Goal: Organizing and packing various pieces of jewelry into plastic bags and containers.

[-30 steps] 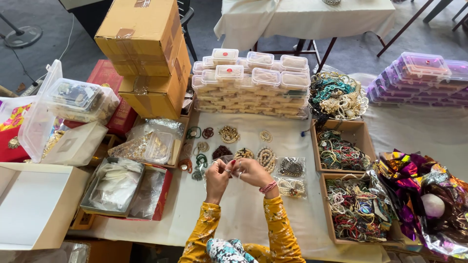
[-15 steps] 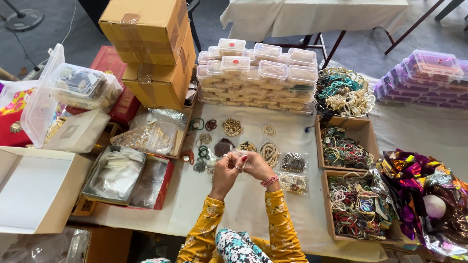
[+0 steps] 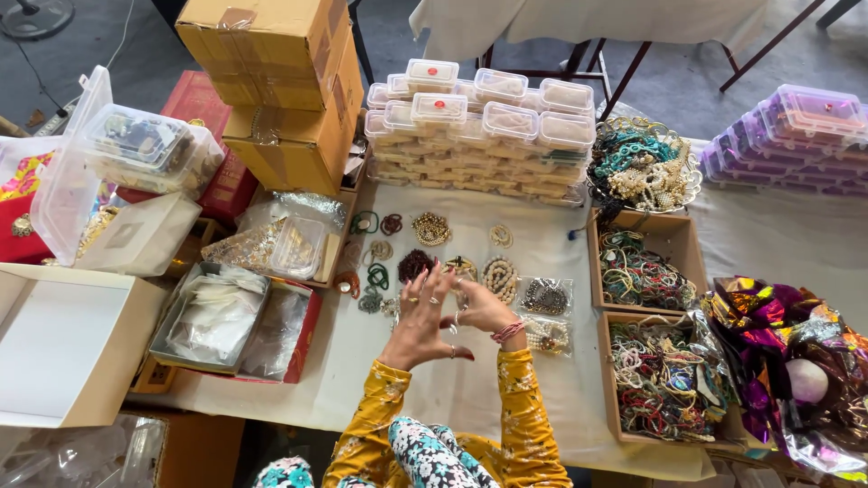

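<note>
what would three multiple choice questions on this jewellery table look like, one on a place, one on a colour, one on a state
1. Where does the stack of clear lidded boxes stand?
A. beyond the hands, at the far side of the table
B. on the floor
C. inside the white open box

2. What colour are the person's sleeves?
A. blue
B. yellow, patterned
C. plain black

3. How is the left hand held?
A. clenched in a fist
B. flat on the cloth
C. raised, fingers spread

Answers: 1 A, it stands past the laid-out bead coils. 2 B, both forearms show yellow cloth. 3 C, its fingers fan apart beside the right hand.
</note>
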